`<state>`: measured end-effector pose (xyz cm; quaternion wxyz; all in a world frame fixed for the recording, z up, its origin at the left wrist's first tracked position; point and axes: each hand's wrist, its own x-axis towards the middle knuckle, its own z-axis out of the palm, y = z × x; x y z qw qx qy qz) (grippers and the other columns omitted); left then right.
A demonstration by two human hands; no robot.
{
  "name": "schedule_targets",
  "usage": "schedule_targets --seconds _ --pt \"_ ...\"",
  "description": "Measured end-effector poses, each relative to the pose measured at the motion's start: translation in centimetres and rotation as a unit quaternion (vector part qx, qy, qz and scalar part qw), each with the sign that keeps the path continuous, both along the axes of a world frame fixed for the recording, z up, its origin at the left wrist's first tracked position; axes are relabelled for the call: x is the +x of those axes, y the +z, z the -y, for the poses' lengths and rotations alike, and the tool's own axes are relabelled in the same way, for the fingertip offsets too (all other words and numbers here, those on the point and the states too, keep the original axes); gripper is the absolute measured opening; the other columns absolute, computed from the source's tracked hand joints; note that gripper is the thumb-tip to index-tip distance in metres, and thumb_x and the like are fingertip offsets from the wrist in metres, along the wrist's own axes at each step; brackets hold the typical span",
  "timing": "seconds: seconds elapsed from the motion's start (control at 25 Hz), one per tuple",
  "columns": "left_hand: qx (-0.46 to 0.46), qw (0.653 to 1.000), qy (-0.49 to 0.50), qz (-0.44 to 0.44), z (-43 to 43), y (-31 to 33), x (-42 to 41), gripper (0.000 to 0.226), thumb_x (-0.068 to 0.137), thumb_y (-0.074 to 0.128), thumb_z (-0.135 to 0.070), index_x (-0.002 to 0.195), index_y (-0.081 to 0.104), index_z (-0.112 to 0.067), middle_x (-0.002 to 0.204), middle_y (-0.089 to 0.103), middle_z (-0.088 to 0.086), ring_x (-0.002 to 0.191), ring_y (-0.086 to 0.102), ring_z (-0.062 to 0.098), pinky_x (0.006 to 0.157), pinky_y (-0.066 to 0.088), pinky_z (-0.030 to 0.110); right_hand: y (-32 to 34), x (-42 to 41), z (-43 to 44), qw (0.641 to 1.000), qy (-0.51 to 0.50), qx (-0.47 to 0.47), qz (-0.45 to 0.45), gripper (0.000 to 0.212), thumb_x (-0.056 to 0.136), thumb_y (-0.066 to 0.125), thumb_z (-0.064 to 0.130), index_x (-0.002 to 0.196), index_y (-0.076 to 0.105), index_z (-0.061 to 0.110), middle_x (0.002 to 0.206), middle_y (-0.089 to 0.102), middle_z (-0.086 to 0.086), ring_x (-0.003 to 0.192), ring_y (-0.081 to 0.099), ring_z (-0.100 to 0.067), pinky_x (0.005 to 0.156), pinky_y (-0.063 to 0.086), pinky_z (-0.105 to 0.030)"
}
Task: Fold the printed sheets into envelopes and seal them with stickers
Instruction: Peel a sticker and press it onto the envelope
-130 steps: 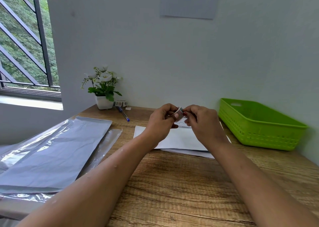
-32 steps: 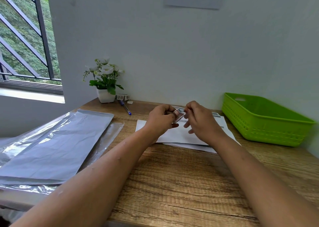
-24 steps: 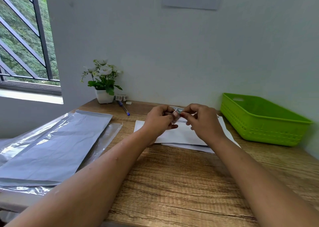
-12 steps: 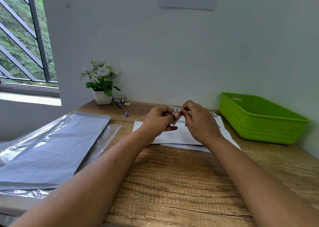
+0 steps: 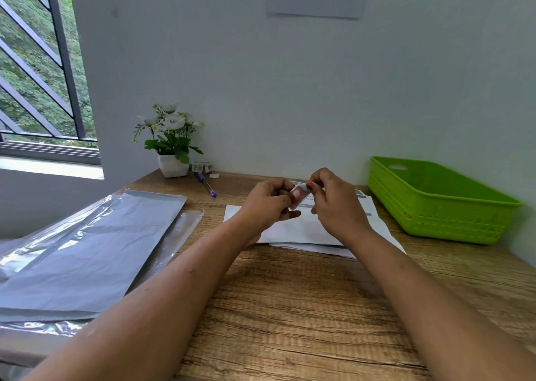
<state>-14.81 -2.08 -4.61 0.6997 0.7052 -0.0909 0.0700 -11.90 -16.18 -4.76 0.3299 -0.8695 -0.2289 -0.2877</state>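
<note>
Sticker strip point(image 5: 298, 197): small, pinkish print, raised above the printed sheets point(image 5: 301, 230), pinched from both sides.
Left hand point(image 5: 266, 203): fingers curled, thumb and forefinger gripping the strip's left part.
Right hand point(image 5: 338, 206): thumb and forefinger nipping the strip's upper right corner, remaining fingers curled.
Printed sheets: white, stacked flat on the wooden desk point(image 5: 290, 308) under both hands, grey printed bars on the far part; near the green basket point(image 5: 420, 212), not touching.
Green basket: plastic, perforated walls, far right of desk against the wall.
Grey bags in clear wrap point(image 5: 95, 244): flat pile, left side of desk.
Potted white flowers point(image 5: 171, 137): far left corner, white pot.
Blue pen point(image 5: 206, 185): lying just right of pot.
Small roll point(image 5: 202, 166): beside pot, detail unclear.
</note>
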Motion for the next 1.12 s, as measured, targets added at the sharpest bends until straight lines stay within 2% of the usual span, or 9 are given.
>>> schedule_targets --seconds 0.12,0.32,0.48,0.56,0.68,0.8,0.96,1.12 --pt "-0.009 1.000 -0.005 0.004 0.1 0.1 0.0 0.004 0.092 0.056 -0.003 0.093 0.060 -0.003 0.075 0.051 0.005 0.058 0.050 0.006 0.076 0.059 0.028 0.3 0.0 0.1 1.000 -0.009 0.020 -0.009 0.009 0.098 0.043 0.021 0.090 0.047 0.021 0.087 0.061 -0.002 0.076 0.063 -0.027 0.068 0.053 -0.044" --pt "-0.004 1.000 0.008 0.004 -0.1 0.1 0.1 0.023 0.088 0.066 -0.021 0.088 0.063 0.002 0.066 0.057 0.001 0.052 0.051 0.004 0.072 0.059 0.029 0.7 -0.7 -0.2 1.000 0.000 0.021 0.004 0.010 0.099 0.043 0.020 0.089 0.046 0.021 0.086 0.060 0.000 0.077 0.063 -0.025 0.068 0.053 -0.044" --pt "0.009 1.000 -0.013 0.002 0.1 0.0 0.1 0.020 0.090 0.063 -0.025 0.090 0.069 -0.006 0.074 0.060 0.003 0.064 0.054 0.009 0.077 0.059 0.028 0.9 -0.7 -0.2 0.998 0.019 0.062 -0.007 0.011 0.098 0.044 0.017 0.087 0.047 0.017 0.085 0.059 -0.003 0.077 0.063 -0.027 0.066 0.055 -0.050" --pt "0.007 1.000 -0.021 0.003 0.3 0.0 0.0 0.015 0.091 0.062 -0.023 0.086 0.070 -0.012 0.075 0.061 0.002 0.069 0.055 0.012 0.078 0.058 0.027 1.0 -0.6 0.0 0.997 0.021 0.080 -0.010 0.012 0.098 0.044 0.015 0.087 0.047 0.016 0.086 0.061 -0.007 0.077 0.064 -0.028 0.063 0.056 -0.049" --pt "0.008 0.999 -0.037 -0.002 0.3 -0.1 -0.3 0.011 0.092 0.060 -0.020 0.088 0.069 -0.017 0.077 0.062 -0.002 0.075 0.058 0.012 0.077 0.056 0.026 1.1 -0.7 0.1 0.994 0.023 0.105 -0.027 0.011 0.099 0.042 0.013 0.089 0.048 0.012 0.092 0.061 -0.012 0.079 0.064 -0.028 0.051 0.057 -0.034" --pt "0.022 0.999 -0.039 -0.020 0.1 -0.2 -0.2 0.013 0.093 0.059 -0.021 0.102 0.068 -0.017 0.093 0.064 -0.001 0.090 0.060 0.013 0.074 0.054 0.023 1.1 -0.6 0.2 0.991 0.026 0.127 -0.042 0.011 0.099 0.042 0.012 0.090 0.048 0.010 0.092 0.060 -0.011 0.073 0.063 -0.022 0.045 0.054 -0.022" --pt "0.033 0.998 -0.045 -0.043 0.2 -0.2 -0.3 0.017 0.092 0.060 -0.022 0.105 0.069 -0.018 0.112 0.062 -0.003 0.104 0.055 0.008 0.077 0.052 0.024 1.2 -0.6 0.4 0.988 0.028 0.148 -0.037 0.010 0.098 0.042 0.010 0.091 0.049 0.011 0.091 0.060 -0.011 0.067 0.061 -0.017 0.045 0.054 -0.021" --pt "0.060 0.997 -0.023 -0.036 0.2 -0.1 -0.2 0.018 0.093 0.058 -0.030 0.102 0.070 -0.020 0.117 0.061 -0.006 0.110 0.051 0.007 0.081 0.050 0.026 1.3 -0.7 0.3 0.987 0.047 0.149 -0.030 0.010 0.099 0.041 0.010 0.091 0.048 0.011 0.088 0.059 -0.009 0.067 0.060 -0.018 0.049 0.057 -0.026"
